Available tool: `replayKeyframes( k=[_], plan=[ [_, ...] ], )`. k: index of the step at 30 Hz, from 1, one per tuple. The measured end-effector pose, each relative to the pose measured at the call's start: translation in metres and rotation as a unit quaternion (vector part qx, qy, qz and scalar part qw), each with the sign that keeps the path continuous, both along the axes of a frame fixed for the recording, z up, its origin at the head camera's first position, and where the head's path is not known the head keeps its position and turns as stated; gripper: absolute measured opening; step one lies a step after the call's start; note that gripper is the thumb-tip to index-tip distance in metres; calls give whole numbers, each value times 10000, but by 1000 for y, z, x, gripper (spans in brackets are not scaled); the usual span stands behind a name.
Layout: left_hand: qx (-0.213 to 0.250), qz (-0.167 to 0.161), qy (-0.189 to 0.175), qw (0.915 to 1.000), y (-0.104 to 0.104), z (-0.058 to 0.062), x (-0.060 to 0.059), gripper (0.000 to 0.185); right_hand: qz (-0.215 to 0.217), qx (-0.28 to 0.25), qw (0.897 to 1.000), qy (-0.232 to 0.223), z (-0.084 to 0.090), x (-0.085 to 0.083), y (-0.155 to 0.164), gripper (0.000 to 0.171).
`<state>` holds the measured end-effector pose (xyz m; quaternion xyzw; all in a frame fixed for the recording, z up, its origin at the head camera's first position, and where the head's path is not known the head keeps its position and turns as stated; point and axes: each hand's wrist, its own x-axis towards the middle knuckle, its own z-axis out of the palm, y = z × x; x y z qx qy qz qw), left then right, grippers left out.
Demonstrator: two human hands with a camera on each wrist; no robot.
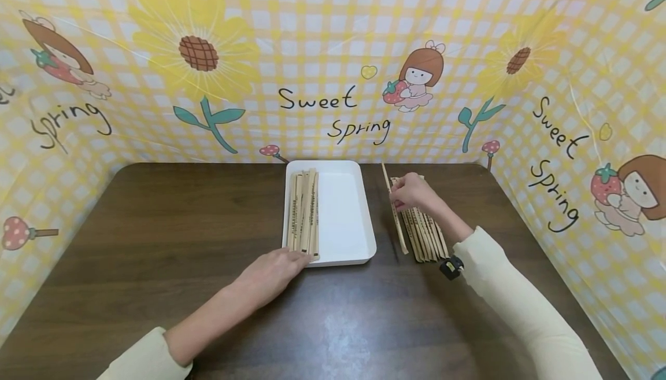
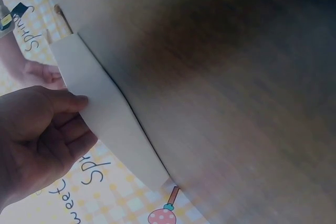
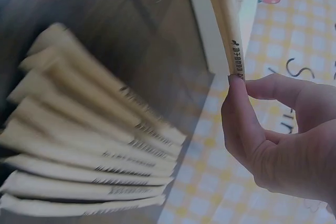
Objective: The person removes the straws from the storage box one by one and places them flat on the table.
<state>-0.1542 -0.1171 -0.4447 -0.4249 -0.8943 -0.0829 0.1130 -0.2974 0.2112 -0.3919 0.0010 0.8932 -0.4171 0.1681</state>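
Observation:
A white rectangular tray (image 1: 343, 212) stands at the table's back middle, with several paper-wrapped chopstick packets (image 1: 304, 212) lying lengthwise along its left side. At its near left corner my left hand (image 1: 273, 273) holds the rim. The left wrist view shows the thumb on the tray's outer wall (image 2: 113, 114) and fingers bent at the rim. My right hand (image 1: 411, 192) pinches one slim packet of paper-wrapped chopsticks (image 3: 227, 19) between thumb and fingers. That packet (image 1: 400, 232) slants between the tray and a row of similar packets (image 1: 426, 235) lying under the right hand.
The dark wooden table (image 1: 156, 235) runs back to a yellow checked cloth (image 1: 312, 39), which also closes off both sides. A small black camera (image 1: 451, 267) sits at the right wrist by the near end of the packet row.

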Motion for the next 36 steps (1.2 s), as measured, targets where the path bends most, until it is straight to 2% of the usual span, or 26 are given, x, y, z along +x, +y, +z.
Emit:
replayKeyframes(
  k=[13,25,32,36],
  plan=[
    [-36,24,58,10000,0,1,1,36,-292,208,9993,-96,-21,-1,28,21],
    [-80,10,-6,10000,-1,1,1,39,-432,195,9987,-174,-33,0,39,16],
    [-74,-19,3,10000,-1,1,0,39,-464,220,9986,-83,-38,1,41,20],
    [-56,-10,-27,10000,0,1,0,39,-423,261,9988,-15,-39,2,42,16]
  ],
)
